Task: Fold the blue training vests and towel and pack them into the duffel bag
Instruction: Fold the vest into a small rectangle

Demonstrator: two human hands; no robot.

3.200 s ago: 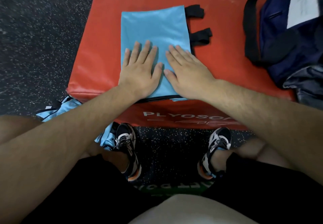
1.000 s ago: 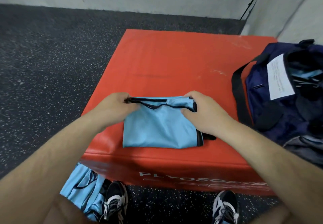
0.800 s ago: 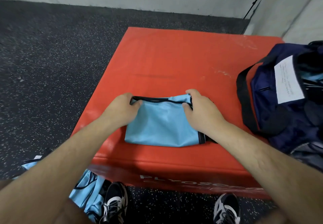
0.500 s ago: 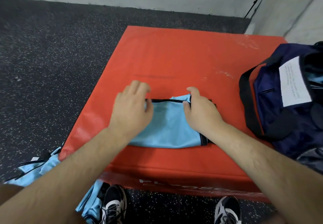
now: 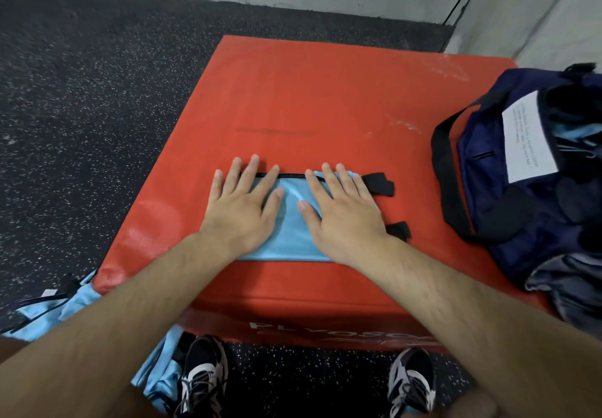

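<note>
A light blue training vest (image 5: 288,228) lies folded small on the red plyo box (image 5: 325,108), near its front edge. Black straps (image 5: 379,183) stick out on the vest's right side. My left hand (image 5: 242,207) lies flat on the vest's left half, fingers spread. My right hand (image 5: 342,212) lies flat on its right half. The navy duffel bag (image 5: 508,189) stands unzipped at the box's right edge, with blue fabric (image 5: 580,134) showing inside. More blue vests (image 5: 49,310) lie on the floor at the lower left.
A white paper label (image 5: 527,144) sits on the duffel bag. Grey fabric (image 5: 566,280) lies against the bag's near end. My two shoes (image 5: 202,378) stand on the speckled black floor in front of the box. A grey wall runs behind.
Both hands folded the vest's far half toward me, let go of its edge and now press flat on the smaller bundle. The side straps show again on the right.
</note>
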